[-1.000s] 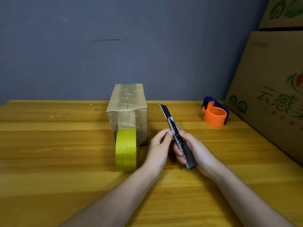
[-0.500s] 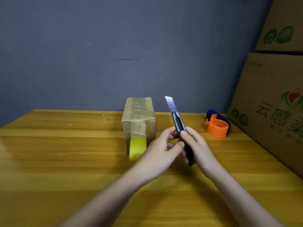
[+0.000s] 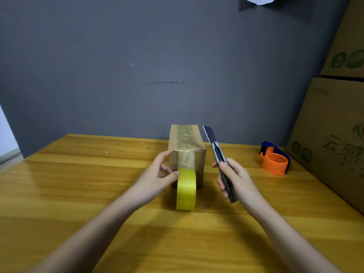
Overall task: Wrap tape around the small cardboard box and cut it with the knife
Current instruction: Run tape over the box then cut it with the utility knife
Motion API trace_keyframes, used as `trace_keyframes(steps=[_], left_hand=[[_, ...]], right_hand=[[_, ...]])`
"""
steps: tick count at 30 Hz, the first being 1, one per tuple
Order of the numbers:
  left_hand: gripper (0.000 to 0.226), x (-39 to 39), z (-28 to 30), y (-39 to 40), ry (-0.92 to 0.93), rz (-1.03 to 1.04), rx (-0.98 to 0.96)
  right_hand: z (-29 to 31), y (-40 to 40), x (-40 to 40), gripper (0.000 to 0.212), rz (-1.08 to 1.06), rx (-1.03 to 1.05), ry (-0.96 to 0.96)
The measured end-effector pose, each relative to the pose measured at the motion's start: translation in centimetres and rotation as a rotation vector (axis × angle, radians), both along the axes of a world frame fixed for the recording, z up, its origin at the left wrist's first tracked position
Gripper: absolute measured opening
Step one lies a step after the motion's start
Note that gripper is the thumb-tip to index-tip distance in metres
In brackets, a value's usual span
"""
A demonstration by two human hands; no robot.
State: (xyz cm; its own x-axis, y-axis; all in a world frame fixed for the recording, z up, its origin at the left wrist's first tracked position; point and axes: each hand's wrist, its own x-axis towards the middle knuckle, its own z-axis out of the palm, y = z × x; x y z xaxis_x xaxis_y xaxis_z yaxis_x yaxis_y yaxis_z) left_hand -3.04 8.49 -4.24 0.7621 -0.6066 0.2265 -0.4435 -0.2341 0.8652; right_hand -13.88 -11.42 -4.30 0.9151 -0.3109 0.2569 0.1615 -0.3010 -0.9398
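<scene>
**Knife ready, tape waiting to be cut**

Grey wall is filling the background, and below it a yellow wooden table (image 3: 78,194) is carrying everything the job needs. Standing near the middle of it is the small cardboard box (image 3: 187,148), already showing a glossy band of tape over its top and down its near face. Leaning on edge against that near face is the yellow tape roll (image 3: 186,189), apparently still joined to the strip on the box, though the join itself is hard to make out.

A person's right hand (image 3: 233,179) is closing around the knife (image 3: 218,160), thumb lying along the handle, with the segmented blade pushed out and pointing up and away beside the box's right side, not touching it. The left hand (image 3: 157,174) is spreading loosely, holding nothing; its fingertips are reaching the box's upper left corner while the thumb is resting at the roll's left edge.

Judging by this, the wrapping looks done and the cutting step is beginning. The next move is probably calling for the left hand to steady the roll and pull the strip taut, while the right hand is tipping the blade down to the stretch between box and roll, keeping the edge away from the left fingers.

Off to the right, an orange dispenser (image 3: 274,160) and large cartons (image 3: 331,138) are sitting unused.
</scene>
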Motion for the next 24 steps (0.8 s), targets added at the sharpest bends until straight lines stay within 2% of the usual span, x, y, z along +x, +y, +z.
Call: trace_keyframes(steps=[3, 8, 12, 15, 18, 21, 24], left_hand=[[0.074, 0.3, -0.6, -0.4, 0.041, -0.084, 0.048], [0.077, 0.3, -0.3, -1.2, 0.172, -0.135, -0.008], [0.080, 0.8, -0.9, -1.7, 0.181, -0.148, -0.024], [0.082, 0.9, -1.2, -1.9, 0.189, -0.156, -0.069], [0.084, 1.1, -1.6, -2.1, 0.192, -0.151, -0.110], [0.085, 1.2, -2.0, -2.2, 0.180, -0.145, -0.138], [0.085, 1.4, -2.2, -2.3, 0.172, -0.142, -0.155]], right_hand=[[0.0, 0.3, -0.1, 0.027, -0.001, 0.001, 0.016], [-0.5, 0.3, -0.2, 0.025, 0.027, -0.015, 0.069], [-0.5, -0.1, -0.3, 0.019, 0.037, -0.145, 0.114], [0.0, -0.6, -0.6, 0.015, -0.011, -0.398, 0.152], [1.0, -1.1, -1.1, 0.017, -0.088, -0.857, 0.213], [2.1, -1.3, -1.4, 0.027, -0.168, -1.307, 0.210], [2.7, -1.7, -1.4, 0.035, -0.150, -1.520, 0.154]])
